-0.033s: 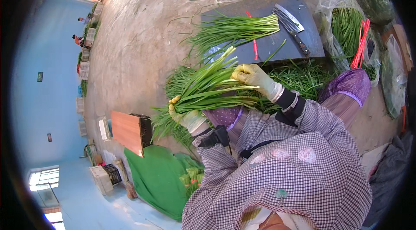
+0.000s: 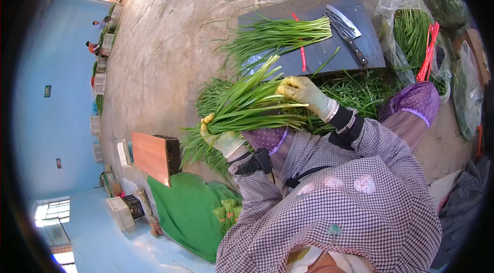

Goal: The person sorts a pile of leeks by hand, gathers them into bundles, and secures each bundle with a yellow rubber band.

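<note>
My gloved left hand (image 2: 225, 143) is wrapped around a loose bunch of garlic chives (image 2: 246, 111), held over my knee with the pale stem ends fanning toward the right. At those stem ends, my gloved right hand (image 2: 307, 96) has its thumb and fingers pinched together on some stalks; the fingertips are partly hidden. Just beyond, a second bunch of chives (image 2: 288, 32) lies on a dark board (image 2: 373, 49), across a red tie (image 2: 302, 59). A wide-bladed knife (image 2: 343, 24) with a dark handle rests at the board's right.
Loose greens (image 2: 355, 95) lie between my legs and the board, with another heap (image 2: 208, 93) left of it. A plastic bag of chives (image 2: 411, 31) stands right, red ties (image 2: 428, 54) hanging over it. Behind my left arm are a green cloth (image 2: 177, 211) and a wooden panel (image 2: 151, 157).
</note>
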The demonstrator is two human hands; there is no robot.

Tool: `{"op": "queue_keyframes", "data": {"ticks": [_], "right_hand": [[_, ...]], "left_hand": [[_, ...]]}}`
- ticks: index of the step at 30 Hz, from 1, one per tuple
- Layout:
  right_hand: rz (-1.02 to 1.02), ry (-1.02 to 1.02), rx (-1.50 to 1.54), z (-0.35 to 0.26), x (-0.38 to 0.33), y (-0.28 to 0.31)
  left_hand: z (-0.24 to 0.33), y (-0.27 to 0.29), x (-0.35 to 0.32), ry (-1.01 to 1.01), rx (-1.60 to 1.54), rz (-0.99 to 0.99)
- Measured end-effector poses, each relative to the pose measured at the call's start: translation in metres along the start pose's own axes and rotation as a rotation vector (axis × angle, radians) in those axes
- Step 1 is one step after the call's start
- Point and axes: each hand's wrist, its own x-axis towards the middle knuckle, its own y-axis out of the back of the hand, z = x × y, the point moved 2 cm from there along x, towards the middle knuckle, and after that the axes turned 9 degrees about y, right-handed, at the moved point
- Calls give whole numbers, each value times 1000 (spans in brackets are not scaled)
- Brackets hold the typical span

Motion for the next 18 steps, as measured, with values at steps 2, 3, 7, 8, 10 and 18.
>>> {"op": "queue_keyframes", "data": {"ticks": [2, 3, 7, 8, 10, 18], "right_hand": [[13, 87, -182, -9, -11, 13], [15, 170, -273, -13, -18, 23], [8, 65, -444, -13, -61, 75], [-11, -15, -540, -12, -69, 91], [-211, -301, -1021, -11, -85, 108], [3, 278, -841, 5, -50, 5]], "left_hand": [[2, 7, 5, 33, -13, -15], [3, 10, 7, 42, -20, -37], [4, 22, 5, 40, -21, -9], [5, 23, 5, 48, -26, -16], [4, 22, 3, 82, -74, -74], [-4, 10, -3, 38, 62, 41]]}}
